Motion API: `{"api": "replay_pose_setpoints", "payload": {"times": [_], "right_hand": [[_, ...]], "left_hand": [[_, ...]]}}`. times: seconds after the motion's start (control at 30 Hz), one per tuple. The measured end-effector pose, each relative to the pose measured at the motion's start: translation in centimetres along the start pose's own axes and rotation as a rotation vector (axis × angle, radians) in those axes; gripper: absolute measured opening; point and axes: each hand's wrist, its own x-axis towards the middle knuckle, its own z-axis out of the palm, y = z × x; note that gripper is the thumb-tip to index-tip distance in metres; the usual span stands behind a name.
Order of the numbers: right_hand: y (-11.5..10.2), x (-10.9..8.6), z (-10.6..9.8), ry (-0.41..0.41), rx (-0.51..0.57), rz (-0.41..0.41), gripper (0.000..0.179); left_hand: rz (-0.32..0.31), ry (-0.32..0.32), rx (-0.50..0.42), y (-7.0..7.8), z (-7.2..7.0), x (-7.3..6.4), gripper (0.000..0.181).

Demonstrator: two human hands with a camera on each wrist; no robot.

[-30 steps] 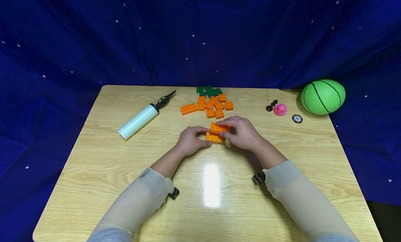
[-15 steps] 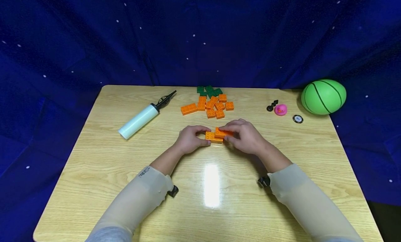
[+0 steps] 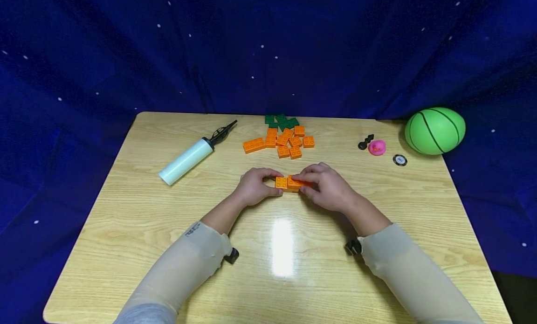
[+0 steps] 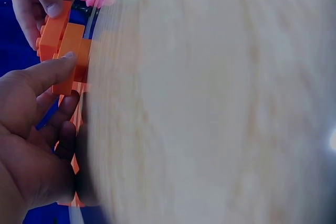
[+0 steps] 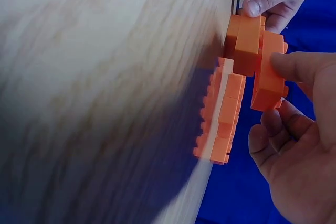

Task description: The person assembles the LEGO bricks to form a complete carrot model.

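A: What is hung behind the table [image 3: 126, 240]?
B: A creased blue cloth [image 3: 268, 58], dotted with white; both sides are flanked by it too.
A: And the light?
B: A white glare [image 3: 282, 249] is reflected in the pale wood grain. At lower right, a dark patch [image 3: 513, 293] is seen.

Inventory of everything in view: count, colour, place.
Curtain: one, dark blue, background
Table: one, wood-toned, centre
Pump: one, pale blue/black, left
Green bricks: several, green, far edge
Loose bricks: several, orange, far middle
Held bricks: at least three, orange, table middle
Duck: one, pink, right
Trinket: one, black, beside duck
Chip: one, black/white, beside duck
Ball: one, green, far right
Sleeves: two, beige, foreground
Wrist units: two, black, on sleeves
Left hand: one, gripping held bricks
Right hand: one, gripping held bricks
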Motion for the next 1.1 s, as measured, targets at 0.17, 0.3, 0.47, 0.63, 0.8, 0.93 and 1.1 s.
{"api": "replay_pose_setpoints", "payload": {"times": [0.17,0.3,0.47,0.63,0.8,0.93,1.1], "right_hand": [[0.1,-0.1,0.1,0.018,-0.012,-0.018,0.036],[0.4,-0.2,0.3,0.036,-0.006,-0.037,0.033],[0.7,-0.1,0.8,0.053,0.023,-0.038,0.030],[0.6,0.1,0.9,0.056,0.059,-0.021,0.028],[0.2,0.4,0.6,0.031,0.039,-0.016,0.026],[-0.1,0.8,0.3,0.013,0.001,-0.031,0.027],[0.0,0.7,0.1,-0.011,-0.004,-0.016,0.029]], "left_hand": [[0.001,0.003,0.011,0.1,0.0,0.0,0.043],[0.002,0.005,0.023,0.1,0.1,0.0,0.043],[0.004,0.009,0.035,0.0,0.2,0.1,0.043],[0.005,0.004,0.036,0.1,0.2,0.1,0.044],[-0.009,-0.003,0.033,0.2,0.0,0.1,0.045],[-0.026,-0.001,0.026,0.3,-0.2,0.2,0.045],[-0.035,-0.012,0.032,0.3,-0.2,0.3,0.046]]}}
